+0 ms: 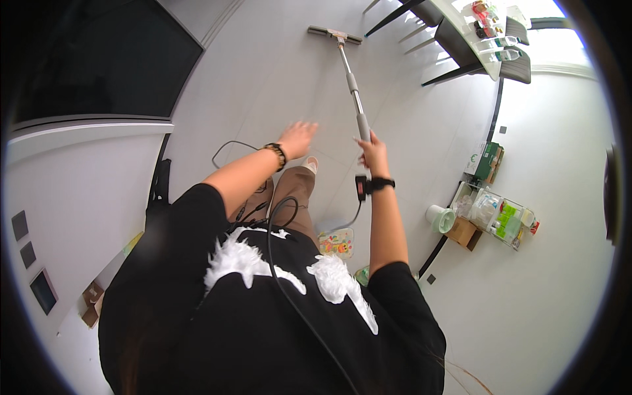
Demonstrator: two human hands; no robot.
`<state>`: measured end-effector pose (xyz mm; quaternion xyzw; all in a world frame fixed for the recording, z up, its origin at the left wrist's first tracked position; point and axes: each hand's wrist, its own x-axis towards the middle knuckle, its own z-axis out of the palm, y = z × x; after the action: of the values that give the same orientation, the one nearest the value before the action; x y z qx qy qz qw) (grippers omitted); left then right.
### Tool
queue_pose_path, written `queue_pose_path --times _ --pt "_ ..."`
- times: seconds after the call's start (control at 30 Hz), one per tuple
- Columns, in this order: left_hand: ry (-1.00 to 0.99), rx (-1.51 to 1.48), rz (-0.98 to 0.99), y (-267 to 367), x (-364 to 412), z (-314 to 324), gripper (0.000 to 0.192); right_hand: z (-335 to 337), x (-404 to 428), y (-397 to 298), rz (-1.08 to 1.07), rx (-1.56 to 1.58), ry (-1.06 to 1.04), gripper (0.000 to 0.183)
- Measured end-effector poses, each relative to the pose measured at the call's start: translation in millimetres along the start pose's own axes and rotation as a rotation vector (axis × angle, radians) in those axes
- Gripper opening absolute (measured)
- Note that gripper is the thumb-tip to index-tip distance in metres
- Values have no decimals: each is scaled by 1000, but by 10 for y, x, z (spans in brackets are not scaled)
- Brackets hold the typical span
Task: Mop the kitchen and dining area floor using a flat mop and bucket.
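Observation:
My right hand [374, 154] grips the grey sleeve near the top of a long-handled mop [355, 98], which looks like a sponge mop. Its metal pole slants away from me, and the wide mop head [335, 35] rests on the tiled floor [276, 79] near the chairs. My left hand [297, 139] is off the pole, held over the floor to its left. Motion blurs it, but the fingers look extended and nothing shows in them. A black wristband with a small cabled device [362, 187] is on my right wrist.
A dining table [486, 54] with bottles and dark chairs [452, 44] stands far right. Along the right wall are a wire shelf rack [503, 217], a light bin [438, 217] and boxes. A large black screen [103, 59] is at left. Cables [284, 202] hang before my legs.

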<state>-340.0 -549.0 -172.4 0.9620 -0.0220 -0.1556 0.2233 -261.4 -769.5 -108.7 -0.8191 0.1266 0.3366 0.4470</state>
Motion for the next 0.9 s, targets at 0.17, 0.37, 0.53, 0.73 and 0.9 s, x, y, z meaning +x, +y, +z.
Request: queue_pose_path --times 0.17,0.37,0.53,0.73,0.9 --pt "-167 -123 -289 -666 -884 -98 73 269 598 -478 -115 -61 -48 56" --pt "-239 -225 -619 -992 -1125 228 79 221 176 81 -69 -52 -73 64" --pt "-46 -235 -350 -233 -742 210 65 -311 -698 694 14 -107 -120 68" --pt "215 -96 303 1020 -468 687 82 -905 -2517 397 54 -418 -185 67" --pt "-76 -236 683 948 -595 486 70 -722 -3053 -541 162 -650 -266 64"
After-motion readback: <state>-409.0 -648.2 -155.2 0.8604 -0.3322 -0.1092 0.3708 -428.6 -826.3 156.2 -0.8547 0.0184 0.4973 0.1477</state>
